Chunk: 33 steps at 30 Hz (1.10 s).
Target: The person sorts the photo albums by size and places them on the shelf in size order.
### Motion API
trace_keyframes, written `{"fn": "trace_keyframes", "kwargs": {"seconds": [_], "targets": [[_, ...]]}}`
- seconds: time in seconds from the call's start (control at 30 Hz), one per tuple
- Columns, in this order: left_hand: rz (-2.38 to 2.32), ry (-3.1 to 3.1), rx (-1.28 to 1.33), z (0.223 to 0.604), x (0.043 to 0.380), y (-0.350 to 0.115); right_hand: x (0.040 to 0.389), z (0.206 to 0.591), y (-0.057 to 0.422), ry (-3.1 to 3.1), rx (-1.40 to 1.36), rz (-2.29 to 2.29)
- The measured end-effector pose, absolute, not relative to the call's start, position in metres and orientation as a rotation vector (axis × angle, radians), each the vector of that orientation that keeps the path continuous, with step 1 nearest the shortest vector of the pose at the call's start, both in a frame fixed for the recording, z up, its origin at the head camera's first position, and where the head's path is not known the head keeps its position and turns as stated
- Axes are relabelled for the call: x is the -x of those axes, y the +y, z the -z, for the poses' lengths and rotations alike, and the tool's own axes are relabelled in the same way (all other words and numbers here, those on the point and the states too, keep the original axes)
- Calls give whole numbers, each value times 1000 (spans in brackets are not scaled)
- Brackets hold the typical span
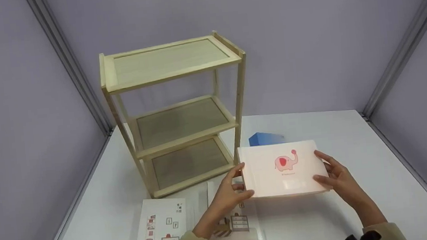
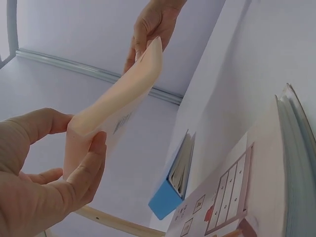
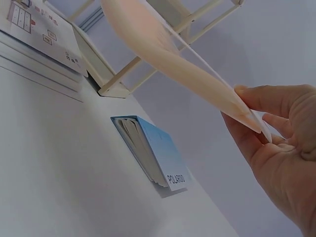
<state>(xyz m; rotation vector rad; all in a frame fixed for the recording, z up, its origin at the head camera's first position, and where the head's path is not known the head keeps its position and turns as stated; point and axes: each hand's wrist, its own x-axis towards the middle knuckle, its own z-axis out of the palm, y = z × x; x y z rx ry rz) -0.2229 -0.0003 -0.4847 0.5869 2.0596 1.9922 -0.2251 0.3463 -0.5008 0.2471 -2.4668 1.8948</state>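
Both hands hold a pale pink album (image 1: pixel 278 182) with a pink elephant on its cover, raised above the table. My left hand (image 1: pixel 226 193) grips its left edge, thumb at the near corner and fingers further up. On the opposite edge, my right hand (image 1: pixel 341 182) pinches it between thumb and fingers. A barcode shows on the album's underside in the left wrist view, and its pages sag in the right wrist view. Behind it stands a blue album (image 3: pixel 160 150) marked POLAROID, partly hidden in the head view.
A three-tier wooden shelf (image 1: pixel 184 138) stands at the back left. In front of it lie a white album (image 1: pixel 160 223) with furniture drawings and a stack of similar albums (image 1: pixel 244 234), partly covered by my left arm. Pale walls (image 1: pixel 308 48) enclose the white table (image 1: pixel 391 181).
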Motion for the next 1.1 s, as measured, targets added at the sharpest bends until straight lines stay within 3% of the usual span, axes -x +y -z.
{"fn": "trace_keyframes", "kwargs": {"seconds": [1.1], "targets": [[-2121,1906,-628,472,222,-8,220,479,332,-2326,-462,-2104]]}}
